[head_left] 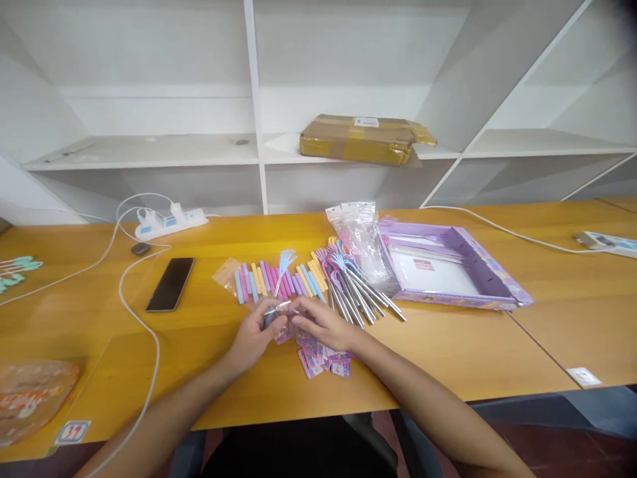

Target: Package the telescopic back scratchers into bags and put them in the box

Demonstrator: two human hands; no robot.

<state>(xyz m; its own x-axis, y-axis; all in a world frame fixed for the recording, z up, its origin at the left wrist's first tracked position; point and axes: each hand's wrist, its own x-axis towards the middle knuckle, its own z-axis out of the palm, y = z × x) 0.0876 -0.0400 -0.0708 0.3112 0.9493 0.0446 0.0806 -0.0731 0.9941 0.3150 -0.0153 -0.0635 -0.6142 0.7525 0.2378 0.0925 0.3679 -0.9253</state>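
My left hand [256,335] is closed round the lower end of a telescopic back scratcher [284,264] with a blue hand-shaped head and a metal stem, which points away from me. Fingers bent, my right hand [321,323] pinches a small see-through plastic bag [289,309] right beside it. The bag lies between both hands, and the fingers partly hide it. Below the hands are several pink and purple printed cards [318,358]. Just beyond them lies a row of pastel sleeves [253,282]. More back scratchers [355,289] with metal stems are piled to the right.
A stack of see-through bags [361,242] touches a purple open box [462,299]. Left are a phone [170,284], a power strip [172,224] and a white cable [155,345]. A taped carton [358,139] sits on the shelf. An orange package [34,398] lies at the near left.
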